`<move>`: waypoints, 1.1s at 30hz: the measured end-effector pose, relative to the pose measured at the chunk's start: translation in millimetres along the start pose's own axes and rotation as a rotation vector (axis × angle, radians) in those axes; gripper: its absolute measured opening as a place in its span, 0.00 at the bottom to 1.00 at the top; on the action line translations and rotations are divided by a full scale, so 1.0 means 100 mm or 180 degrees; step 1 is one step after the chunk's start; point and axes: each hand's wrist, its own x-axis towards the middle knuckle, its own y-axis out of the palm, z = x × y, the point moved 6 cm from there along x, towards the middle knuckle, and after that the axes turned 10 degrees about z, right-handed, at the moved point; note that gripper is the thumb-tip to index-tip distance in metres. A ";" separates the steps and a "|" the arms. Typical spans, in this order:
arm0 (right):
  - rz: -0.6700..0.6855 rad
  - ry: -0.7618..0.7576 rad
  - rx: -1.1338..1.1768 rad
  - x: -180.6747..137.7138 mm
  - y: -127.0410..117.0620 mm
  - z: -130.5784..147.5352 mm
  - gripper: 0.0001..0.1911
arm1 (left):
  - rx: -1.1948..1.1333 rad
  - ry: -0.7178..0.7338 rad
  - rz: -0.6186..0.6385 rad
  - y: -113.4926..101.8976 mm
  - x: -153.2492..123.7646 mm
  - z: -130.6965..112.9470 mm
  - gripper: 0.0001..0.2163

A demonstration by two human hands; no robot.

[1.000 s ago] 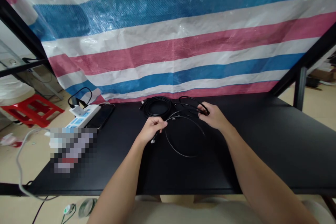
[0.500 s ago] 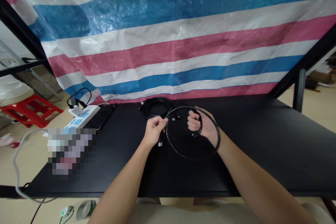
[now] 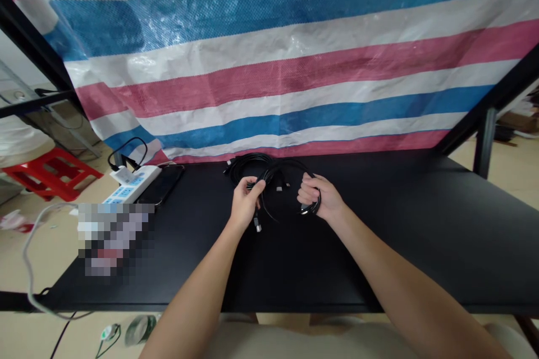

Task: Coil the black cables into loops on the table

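A black cable [image 3: 290,162] is looped between my two hands above the dark table. My left hand [image 3: 244,202] pinches it between thumb and fingers, and a metal-tipped plug [image 3: 257,224] hangs below that grip. Wrapped in a fist, my right hand [image 3: 322,195] holds the other side of the loop, with strands coming out beneath the fingers. Behind my left hand a second coil of black cable [image 3: 238,162] lies on the table, partly hidden. Small connector ends [image 3: 281,188] show between my hands.
On the left of the black table [image 3: 421,224] are a white power strip [image 3: 145,175] with a plugged-in adapter and a dark phone [image 3: 167,184]. A blurred patch covers something nearer. A striped plastic sheet [image 3: 278,78] hangs behind; a red stool [image 3: 54,174] stands at left.
The wide loop that hung round my right wrist is now drawn into the smaller coil between my hands. My right hand has shifted slightly left and turned.
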 end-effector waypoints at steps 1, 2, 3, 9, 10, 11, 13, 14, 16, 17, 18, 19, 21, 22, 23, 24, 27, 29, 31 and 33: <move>0.0007 -0.0018 0.0041 0.00 0.02 -0.01 0.21 | 0.0055 -0.0145 0.0176 0.04 0.00 0.03 0.17; 0.0006 -0.0038 0.0061 0.01 0.03 -0.02 0.21 | 0.0159 -0.0261 0.0350 0.08 -0.01 0.06 0.17; -0.0003 -0.0054 0.0050 0.02 0.05 -0.03 0.21 | 0.0282 -0.0335 0.0481 0.11 -0.01 0.07 0.16; -0.0932 -0.0194 -0.1528 0.01 -0.05 0.00 0.15 | -0.0179 -0.0388 -0.0023 0.04 0.01 0.10 0.17; -0.1065 -0.0239 -0.2036 0.00 -0.05 0.03 0.14 | -0.0467 -0.0443 -0.0023 0.05 0.01 0.10 0.17; -0.1132 -0.0262 -0.2533 -0.01 -0.04 0.05 0.14 | -0.0742 -0.0483 0.0026 0.06 0.01 0.09 0.17; -0.1118 -0.0231 -0.3374 -0.01 0.00 0.08 0.14 | -0.1162 -0.0467 0.0083 0.07 0.01 0.06 0.19; -0.1059 -0.0165 -0.3706 -0.01 0.03 0.08 0.14 | -0.1287 -0.0414 0.0044 0.06 0.00 0.04 0.20; -0.0890 0.0129 -0.4264 0.00 0.09 0.06 0.14 | -0.1428 -0.0315 -0.0162 0.01 0.00 0.01 0.23; -0.0818 0.0364 -0.4520 0.01 0.13 0.04 0.14 | -0.1482 -0.0303 -0.0269 -0.02 0.01 0.01 0.24; -0.0784 0.0650 -0.4768 0.01 0.15 0.02 0.14 | -0.1539 -0.0324 -0.0328 -0.05 0.01 0.02 0.23; -0.0810 0.0956 -0.5007 0.01 0.18 0.02 0.15 | -0.1614 -0.0345 -0.0339 -0.06 0.02 0.02 0.22; -0.0980 0.1462 -0.5390 0.00 0.23 0.05 0.17 | -0.1807 -0.0336 -0.0301 -0.09 0.05 0.02 0.18; -0.1072 0.1613 -0.5501 0.00 0.25 0.07 0.18 | -0.1889 -0.0315 -0.0295 -0.11 0.06 0.01 0.15; -0.1147 0.1703 -0.5555 0.02 0.28 0.10 0.19 | -0.1940 -0.0296 -0.0315 -0.13 0.08 0.01 0.13; -0.1192 0.1755 -0.5557 0.06 0.30 0.12 0.20 | -0.1953 -0.0282 -0.0367 -0.17 0.09 0.01 0.14; -0.1161 0.1833 -0.5374 0.25 0.32 0.15 0.22 | -0.1773 -0.0268 -0.0603 -0.29 0.13 0.04 0.18; -0.1083 0.1793 -0.5242 0.43 0.32 0.15 0.23 | -0.1585 -0.0138 -0.0782 -0.38 0.17 0.06 0.20; -0.1028 0.1703 -0.5180 0.63 0.34 0.15 0.23 | -0.1309 0.0083 -0.0982 -0.48 0.19 0.07 0.21; -0.0995 0.1709 -0.5157 0.80 0.35 0.14 0.23 | -0.0880 0.0225 -0.1133 -0.56 0.21 0.08 0.21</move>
